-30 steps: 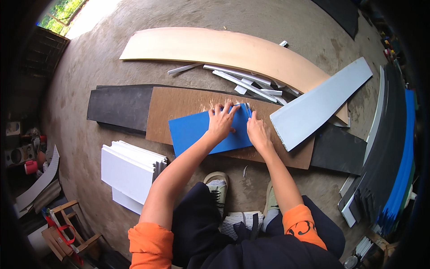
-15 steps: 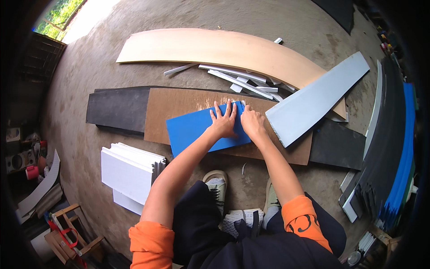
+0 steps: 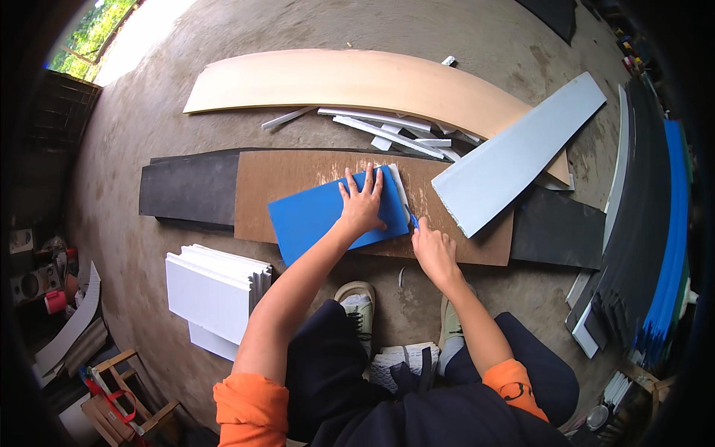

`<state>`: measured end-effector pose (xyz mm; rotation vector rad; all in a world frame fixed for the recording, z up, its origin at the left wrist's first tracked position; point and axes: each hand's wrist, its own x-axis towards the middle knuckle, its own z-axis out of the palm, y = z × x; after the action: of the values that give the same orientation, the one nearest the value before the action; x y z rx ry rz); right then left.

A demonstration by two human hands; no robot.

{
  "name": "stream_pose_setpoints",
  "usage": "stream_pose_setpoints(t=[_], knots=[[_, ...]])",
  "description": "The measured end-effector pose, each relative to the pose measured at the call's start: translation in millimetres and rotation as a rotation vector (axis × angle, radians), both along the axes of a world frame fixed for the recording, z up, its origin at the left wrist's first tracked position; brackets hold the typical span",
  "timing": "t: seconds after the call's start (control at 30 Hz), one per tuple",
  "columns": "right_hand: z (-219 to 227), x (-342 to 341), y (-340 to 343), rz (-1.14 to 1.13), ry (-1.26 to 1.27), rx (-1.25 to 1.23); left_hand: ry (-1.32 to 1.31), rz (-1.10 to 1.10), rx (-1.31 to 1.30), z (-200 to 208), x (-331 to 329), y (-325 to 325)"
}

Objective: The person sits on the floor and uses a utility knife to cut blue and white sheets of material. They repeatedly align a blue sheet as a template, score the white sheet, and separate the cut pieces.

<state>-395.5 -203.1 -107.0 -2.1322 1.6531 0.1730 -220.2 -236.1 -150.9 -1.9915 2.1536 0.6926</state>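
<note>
A blue rectangular sheet lies slantwise on a brown board. My left hand presses flat on the sheet, fingers spread, near its right end. Beside the sheet's lower right corner, my right hand is closed round a blue cutter knife, its tip at the sheet's right edge. Along that edge runs a narrow white strip, standing slightly apart from the blue. The brown board rests on long black slabs.
A pale grey-blue panel lies across the board's right end. Beyond are a long peach sheet and white offcuts. A stack of white sheets sits at left; black and blue sheets line the right.
My right hand has drawn the knife toward me along the sheet's right edge, from the far corner to the near one. A white strip now shows there. My left hand stays on the sheet.
</note>
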Motion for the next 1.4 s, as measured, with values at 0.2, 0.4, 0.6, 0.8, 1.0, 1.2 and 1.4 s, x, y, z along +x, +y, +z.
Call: stream_pose_setpoints(t=[0.2, 0.4, 0.6, 0.8, 1.0, 1.2, 1.4], knots=[[-20.1, 34.2, -72.4, -0.004, -0.058, -0.104, 0.018, -0.026, -0.044, -2.6, -3.8, -1.2], [-37.7, 46.3, -79.3, -0.015, -0.056, -0.101, 0.024, -0.028, -0.040, -2.4, -1.7, 0.3], [-29.8, 5.7, 2.2, -0.055, -0.064, -0.001, 0.024, -0.029, -0.070, -6.2, 0.6, 2.0], [-4.0, -1.7, 8.9, -0.024, -0.028, -0.048, 0.019, -0.014, -0.057, -5.2, 6.7, 1.7], [-15.6, 33.7, -66.4, -0.045, -0.042, -0.110, 0.027, -0.025, -0.041, -5.1, -1.5, -0.8], [-33.2, 55.5, -78.8, -0.038, -0.059, -0.056, 0.039, -0.001, -0.015, -2.1, 1.4, 0.4], [-29.7, 47.2, -70.2, -0.041, -0.021, -0.022, 0.047, -0.003, -0.027, -3.6, -2.1, 0.1]])
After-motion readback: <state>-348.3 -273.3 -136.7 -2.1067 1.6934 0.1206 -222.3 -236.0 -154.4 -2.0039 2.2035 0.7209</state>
